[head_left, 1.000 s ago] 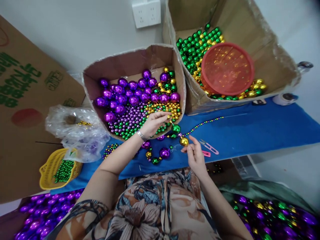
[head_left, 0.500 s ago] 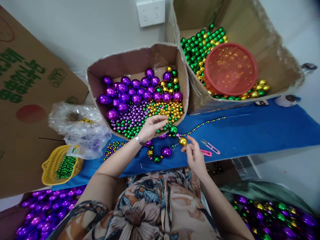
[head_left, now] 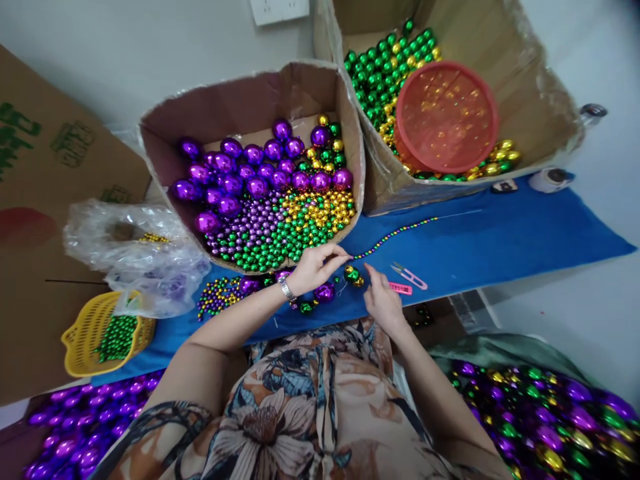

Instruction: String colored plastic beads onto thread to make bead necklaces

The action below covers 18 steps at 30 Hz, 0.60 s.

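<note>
My left hand (head_left: 320, 267) is closed in a pinch at the near end of a string of small beads (head_left: 395, 235). That string runs to the right over the blue cloth and ends in a thin needle or wire. My right hand (head_left: 384, 301) is open beside a green and gold bead cluster (head_left: 354, 275), with its fingers apart and apart from the beads. Under my left wrist lies a necklace of large beads, with a purple bead (head_left: 324, 292) and a green bead (head_left: 307, 307) showing; my arm hides part of it. A pale loose thread shows by the purple bead.
A cardboard box (head_left: 210, 107) of sorted beads stands in front; another box (head_left: 400, 193) holds a red basin (head_left: 447, 117). Pink snips (head_left: 410, 276) and a pink tool (head_left: 400, 288) lie right. A yellow basket (head_left: 75, 340) and plastic bags (head_left: 130, 247) are left.
My left hand has gone from the box edge to the small-bead string. My right hand has let go of the large gold bead. The view has shifted slightly.
</note>
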Each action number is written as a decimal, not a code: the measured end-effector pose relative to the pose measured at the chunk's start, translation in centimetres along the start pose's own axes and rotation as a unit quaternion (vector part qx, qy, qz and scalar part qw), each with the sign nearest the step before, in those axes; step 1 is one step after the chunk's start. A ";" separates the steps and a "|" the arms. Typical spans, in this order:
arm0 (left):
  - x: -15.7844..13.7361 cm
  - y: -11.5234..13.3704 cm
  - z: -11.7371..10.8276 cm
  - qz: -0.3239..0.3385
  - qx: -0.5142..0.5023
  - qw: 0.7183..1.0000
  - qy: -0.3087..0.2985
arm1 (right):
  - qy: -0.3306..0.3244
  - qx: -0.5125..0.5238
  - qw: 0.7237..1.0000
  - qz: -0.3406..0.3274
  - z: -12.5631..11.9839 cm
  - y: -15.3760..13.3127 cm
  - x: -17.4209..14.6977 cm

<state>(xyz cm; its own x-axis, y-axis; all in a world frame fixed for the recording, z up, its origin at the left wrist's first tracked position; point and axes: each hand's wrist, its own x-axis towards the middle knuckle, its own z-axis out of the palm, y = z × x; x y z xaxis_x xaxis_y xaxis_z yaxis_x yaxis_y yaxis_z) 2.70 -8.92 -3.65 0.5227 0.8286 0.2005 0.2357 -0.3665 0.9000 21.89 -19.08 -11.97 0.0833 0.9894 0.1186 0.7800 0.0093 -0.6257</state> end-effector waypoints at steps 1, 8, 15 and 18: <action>0.2 0.7 -0.3 0.008 0.009 1.000 0.003 | 0.010 0.000 1.000 -0.011 -1.0 -0.5 0.4; 2.3 5.0 -1.5 0.050 -0.039 0.998 0.017 | 0.012 0.088 0.988 -0.127 -3.7 -4.0 3.4; 2.3 5.3 -2.2 -0.033 -0.197 0.977 0.081 | -0.030 0.124 0.988 -0.082 -3.7 -3.4 3.3; 1.6 4.3 -1.6 -0.052 -0.245 0.960 0.126 | -0.029 0.133 0.987 -0.088 -3.8 -3.4 3.3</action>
<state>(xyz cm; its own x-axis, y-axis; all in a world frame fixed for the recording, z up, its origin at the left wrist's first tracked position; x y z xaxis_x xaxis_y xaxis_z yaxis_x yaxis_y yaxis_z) 3.19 -8.51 1.14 0.2882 0.9485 0.1316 -0.1699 -0.0846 0.9818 21.92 -16.40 -6.51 -0.0801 0.9756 0.2045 0.5885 0.2119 -0.7803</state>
